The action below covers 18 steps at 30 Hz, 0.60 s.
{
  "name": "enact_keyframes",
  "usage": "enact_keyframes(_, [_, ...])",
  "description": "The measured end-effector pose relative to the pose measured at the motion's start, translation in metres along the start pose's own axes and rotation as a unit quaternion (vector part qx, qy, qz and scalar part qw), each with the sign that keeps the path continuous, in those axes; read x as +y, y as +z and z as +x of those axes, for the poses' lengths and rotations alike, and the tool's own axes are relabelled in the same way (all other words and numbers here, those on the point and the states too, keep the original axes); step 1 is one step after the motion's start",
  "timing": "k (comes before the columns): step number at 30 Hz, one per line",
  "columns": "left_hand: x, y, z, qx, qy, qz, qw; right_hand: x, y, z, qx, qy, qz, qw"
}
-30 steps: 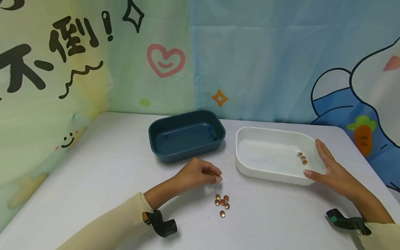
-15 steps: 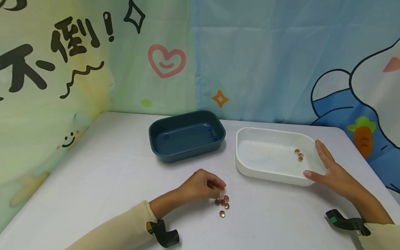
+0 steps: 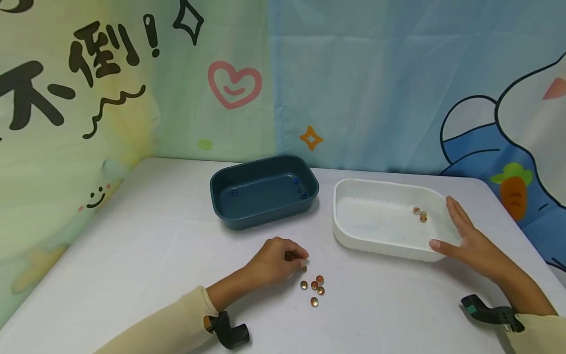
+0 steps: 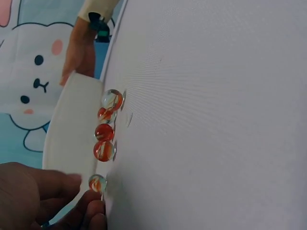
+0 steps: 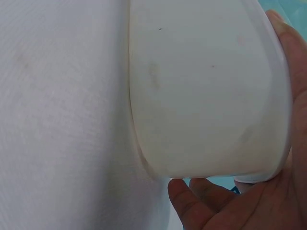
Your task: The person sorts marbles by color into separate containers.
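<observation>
In the head view my left hand (image 3: pixel 279 259) is just above the white tabletop, thumb and fingers together at a glass marble (image 3: pixel 304 269). The left wrist view has this marble (image 4: pixel 97 183), clear with orange-red swirls, right at the fingertips. Several similar marbles (image 3: pixel 314 285) lie loosely grouped on the table nearer me. My right hand (image 3: pixel 470 241) holds the right end of a white tray (image 3: pixel 376 246), its thumb at the front rim and fingers at the far side. Inside the tray are a few orange marbles (image 3: pixel 423 217). The right wrist view shows fingers (image 5: pixel 189 201) along the tray's end.
A dark teal tray (image 3: pixel 261 219) with several small blue marbles (image 3: pixel 303 195) stands at the back, left of the white tray. Behind the table (image 3: pixel 146 236) hangs a printed cloth backdrop (image 3: pixel 362 98). Each wrist carries a black camera mount (image 3: pixel 232 334).
My left hand first came down to the marbles, then drew slightly back left with one at its fingertips. The marbles in the white tray rolled leftward. My right hand stayed in place.
</observation>
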<state>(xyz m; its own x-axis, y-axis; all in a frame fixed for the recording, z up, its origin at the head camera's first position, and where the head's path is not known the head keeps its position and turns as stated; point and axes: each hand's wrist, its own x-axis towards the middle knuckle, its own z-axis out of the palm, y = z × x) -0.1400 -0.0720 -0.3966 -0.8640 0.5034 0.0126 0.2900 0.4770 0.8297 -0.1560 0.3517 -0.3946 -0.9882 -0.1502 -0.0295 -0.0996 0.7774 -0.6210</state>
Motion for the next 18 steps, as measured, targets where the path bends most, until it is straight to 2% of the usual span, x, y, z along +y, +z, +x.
enact_keyframes(7, [-0.0034, 0.0015, 0.0022, -0.001, 0.016, 0.018, 0.9997, -0.0008, 0.0006, 0.0000, 0.003, 0.001, -0.001, 1.000])
enact_keyframes(10, [-0.0039, 0.0015, 0.0033, 0.010, 0.018, 0.028, 0.9994, -0.0010, 0.0010, -0.0003, 0.002, 0.000, 0.004, 1.000])
enact_keyframes(14, [-0.0029, 0.0003, 0.0053, 0.030, 0.014, 0.013, 0.9994, 0.0001, 0.0013, 0.0006, 0.003, 0.001, -0.002, 1.000])
enact_keyframes(18, [-0.0015, 0.0018, 0.0090, 0.034, 0.010, -0.010, 0.9993, 0.0010, 0.0010, 0.0007, 0.004, 0.001, -0.004, 1.000])
